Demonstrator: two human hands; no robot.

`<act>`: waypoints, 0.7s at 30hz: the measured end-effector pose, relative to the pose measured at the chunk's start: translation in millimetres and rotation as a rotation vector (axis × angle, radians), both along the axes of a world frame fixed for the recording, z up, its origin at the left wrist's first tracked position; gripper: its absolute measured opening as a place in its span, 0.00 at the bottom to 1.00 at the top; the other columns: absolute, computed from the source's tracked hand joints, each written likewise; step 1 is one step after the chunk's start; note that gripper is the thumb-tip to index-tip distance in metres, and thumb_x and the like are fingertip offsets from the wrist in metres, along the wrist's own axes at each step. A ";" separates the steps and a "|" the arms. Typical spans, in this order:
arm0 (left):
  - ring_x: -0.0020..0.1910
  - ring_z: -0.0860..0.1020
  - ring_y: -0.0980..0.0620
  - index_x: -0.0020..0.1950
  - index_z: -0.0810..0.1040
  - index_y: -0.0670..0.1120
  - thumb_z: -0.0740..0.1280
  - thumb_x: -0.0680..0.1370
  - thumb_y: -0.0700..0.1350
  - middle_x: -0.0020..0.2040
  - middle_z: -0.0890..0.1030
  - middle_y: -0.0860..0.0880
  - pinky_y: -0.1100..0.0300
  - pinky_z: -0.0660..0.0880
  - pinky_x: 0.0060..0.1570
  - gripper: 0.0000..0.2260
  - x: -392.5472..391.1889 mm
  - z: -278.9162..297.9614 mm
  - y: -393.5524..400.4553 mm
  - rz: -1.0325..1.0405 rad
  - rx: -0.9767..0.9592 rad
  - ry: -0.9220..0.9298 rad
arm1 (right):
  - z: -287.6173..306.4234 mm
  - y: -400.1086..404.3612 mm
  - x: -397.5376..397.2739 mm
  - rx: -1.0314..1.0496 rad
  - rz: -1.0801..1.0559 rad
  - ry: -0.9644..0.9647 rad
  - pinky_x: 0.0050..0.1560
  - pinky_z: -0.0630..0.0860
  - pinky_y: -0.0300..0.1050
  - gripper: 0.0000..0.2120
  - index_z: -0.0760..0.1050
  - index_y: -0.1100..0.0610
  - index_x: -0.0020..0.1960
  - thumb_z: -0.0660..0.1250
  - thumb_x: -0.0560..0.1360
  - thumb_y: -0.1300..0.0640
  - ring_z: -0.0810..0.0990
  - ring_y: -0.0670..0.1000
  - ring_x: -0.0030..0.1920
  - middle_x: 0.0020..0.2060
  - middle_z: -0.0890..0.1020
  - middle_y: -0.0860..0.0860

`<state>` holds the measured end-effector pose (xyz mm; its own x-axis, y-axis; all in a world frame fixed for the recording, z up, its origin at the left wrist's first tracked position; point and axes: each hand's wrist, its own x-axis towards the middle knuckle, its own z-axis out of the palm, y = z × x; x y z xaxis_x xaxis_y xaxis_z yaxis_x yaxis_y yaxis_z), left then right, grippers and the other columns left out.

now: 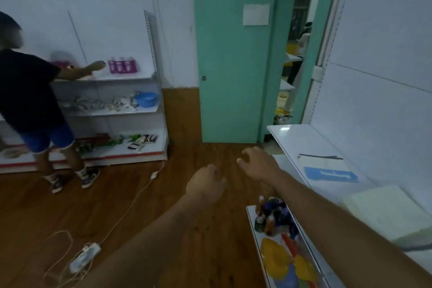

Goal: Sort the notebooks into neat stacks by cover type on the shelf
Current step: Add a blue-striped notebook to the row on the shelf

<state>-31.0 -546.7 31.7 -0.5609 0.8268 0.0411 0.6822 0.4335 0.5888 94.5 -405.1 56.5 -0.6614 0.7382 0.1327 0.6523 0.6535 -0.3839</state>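
Note:
On the white shelf (pixel 289 140) at the right lies a notebook with a white cover and a blue label band (pixel 327 169). Nearer to me on the same shelf sits a pale yellow-green notebook stack (pixel 388 213). My right hand (pixel 256 162) hovers over the floor just left of the shelf edge, fingers spread and curled, holding nothing. My left hand (pixel 205 184) is lower and to the left, closed in a loose fist with nothing in it. Both hands are apart from the notebooks.
A lower shelf (pixel 254 236) under my right arm holds small bottles and yellow and blue packets. A power strip (pixel 85 257) and cables lie on the wooden floor. A person (pixel 30 91) stands at the left shelving unit. A green door (pixel 233 61) stands open ahead.

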 end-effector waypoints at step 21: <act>0.54 0.73 0.58 0.66 0.68 0.56 0.62 0.73 0.62 0.64 0.72 0.55 0.62 0.73 0.49 0.23 -185.4 -26.8 219.0 -0.024 -0.044 -0.075 | -30.2 234.0 -194.1 -0.005 0.003 -0.070 0.66 0.68 0.54 0.23 0.69 0.53 0.68 0.58 0.77 0.42 0.71 0.53 0.65 0.64 0.73 0.51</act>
<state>-216.4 -327.7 4.8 -0.5412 0.8401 -0.0371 0.6473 0.4444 0.6193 -99.6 -171.1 26.3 -0.6712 0.7367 0.0820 0.6757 0.6536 -0.3410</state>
